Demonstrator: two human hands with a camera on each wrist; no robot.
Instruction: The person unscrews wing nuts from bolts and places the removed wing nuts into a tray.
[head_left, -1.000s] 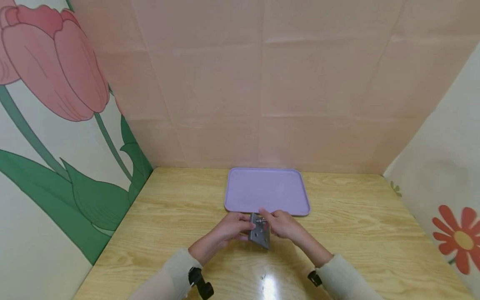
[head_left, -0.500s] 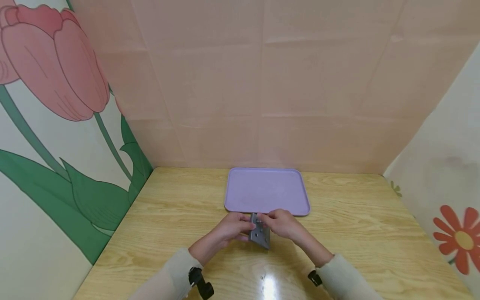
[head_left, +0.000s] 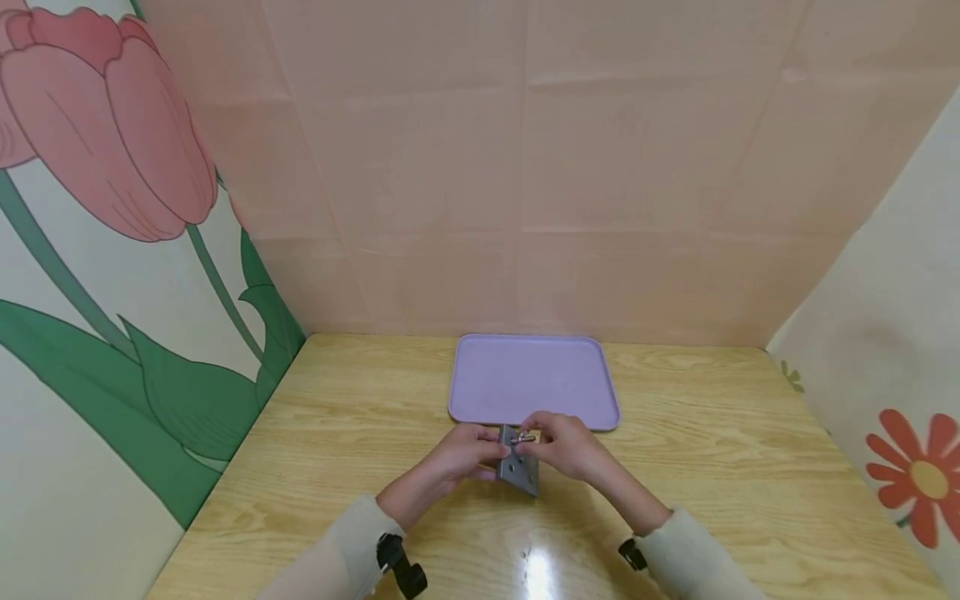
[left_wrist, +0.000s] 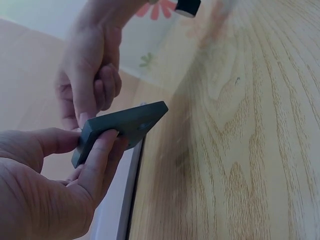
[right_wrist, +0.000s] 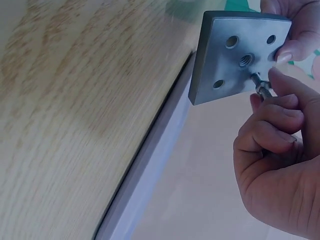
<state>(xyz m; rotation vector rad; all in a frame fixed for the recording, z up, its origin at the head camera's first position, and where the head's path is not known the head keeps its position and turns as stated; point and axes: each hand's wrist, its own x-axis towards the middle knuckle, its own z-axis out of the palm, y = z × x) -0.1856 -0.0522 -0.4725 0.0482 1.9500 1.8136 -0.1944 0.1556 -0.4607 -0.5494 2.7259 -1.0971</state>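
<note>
A square grey metal plate [right_wrist: 222,60] is held above the table near the tray. It has several holes, the middle one threaded. My left hand [head_left: 467,452] grips its left edge, thumb on the near face and fingers behind, as the left wrist view [left_wrist: 60,175] also suggests. A slim metal bolt [right_wrist: 267,92] with a nut-like collar sticks out from one corner hole. The right hand [head_left: 566,446] has its curled index finger and thumb at this bolt, pinching it; in the right wrist view the other fingers [right_wrist: 267,135] are folded in. The bolt's far end is hidden.
A purple tray [head_left: 534,379] lies just beyond the hands on the wood-grain table [head_left: 360,392]. A pinkish covering [head_left: 480,167] rises behind the table. Flower-painted walls stand at left and right. Black straps are on both wrists.
The right index finger and thumb have shifted around the bolt, covering it half a second ago and now leaving it in view. The left hand and the plate stay nearly still.
</note>
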